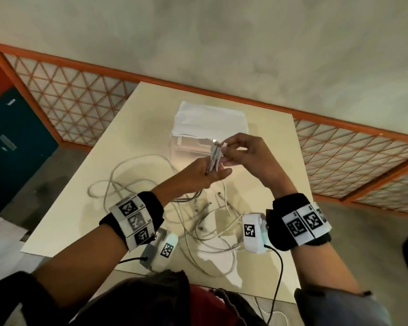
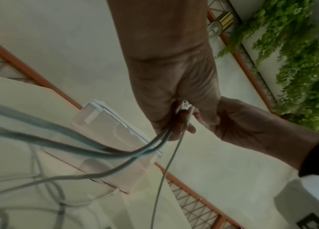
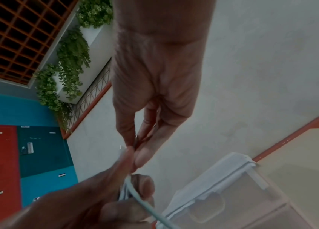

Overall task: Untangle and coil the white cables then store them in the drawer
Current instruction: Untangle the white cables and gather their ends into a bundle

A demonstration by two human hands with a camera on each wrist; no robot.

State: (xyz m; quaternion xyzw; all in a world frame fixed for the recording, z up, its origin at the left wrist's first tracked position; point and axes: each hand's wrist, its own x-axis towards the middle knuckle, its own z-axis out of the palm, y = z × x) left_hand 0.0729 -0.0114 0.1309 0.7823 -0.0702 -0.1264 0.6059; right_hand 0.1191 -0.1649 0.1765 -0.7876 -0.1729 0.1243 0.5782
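Note:
Several white cables (image 1: pixel 198 222) lie tangled on the cream table (image 1: pixel 80 198). My left hand (image 1: pixel 205 169) grips a bundle of cable plug ends (image 1: pixel 214 155) held upright above the table. My right hand (image 1: pixel 238 152) pinches the top of that bundle with thumb and fingertips. In the left wrist view the left hand (image 2: pixel 174 124) holds several cable strands (image 2: pixel 115 153) that trail down to the table. In the right wrist view the right hand (image 3: pixel 135 148) pinches a plug end just above a white cable (image 3: pixel 145 203). A translucent drawer unit (image 1: pixel 210 137) stands behind the hands, its drawers pushed in.
A folded white cloth (image 1: pixel 210 118) lies on top of the drawer unit. An orange-framed lattice railing (image 1: pixel 80 102) runs behind the table. Teal and red lockers (image 1: pixel 14 142) stand at the left. Some cable hangs over the table's near edge (image 1: pixel 222 269).

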